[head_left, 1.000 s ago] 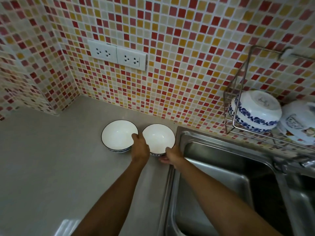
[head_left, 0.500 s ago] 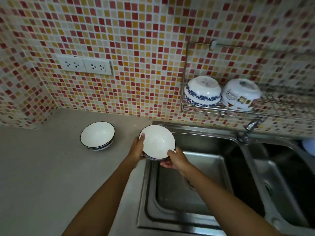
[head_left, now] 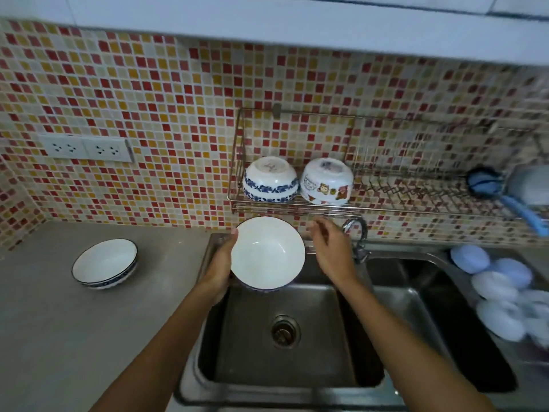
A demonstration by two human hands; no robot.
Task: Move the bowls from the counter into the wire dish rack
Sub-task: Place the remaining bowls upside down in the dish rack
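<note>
Two bowls point(head_left: 269, 179) sit in the rack point(head_left: 386, 203); my left hand point(head_left: 218, 269) grips a third point(head_left: 267, 253), right hand point(head_left: 332, 251) open beside it, another bowl point(head_left: 104, 262) waiting on the table point(head_left: 89, 337).

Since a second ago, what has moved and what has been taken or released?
The white bowl left the counter and now sits above the sink, just below the wire rack. The right hand let go; the left hand keeps its grip. The second bowl and both rack bowls stayed put.

The grey counter point(head_left: 74, 337) carries one white bowl point(head_left: 104, 263) — upright, near the sink point(head_left: 285, 379).
</note>
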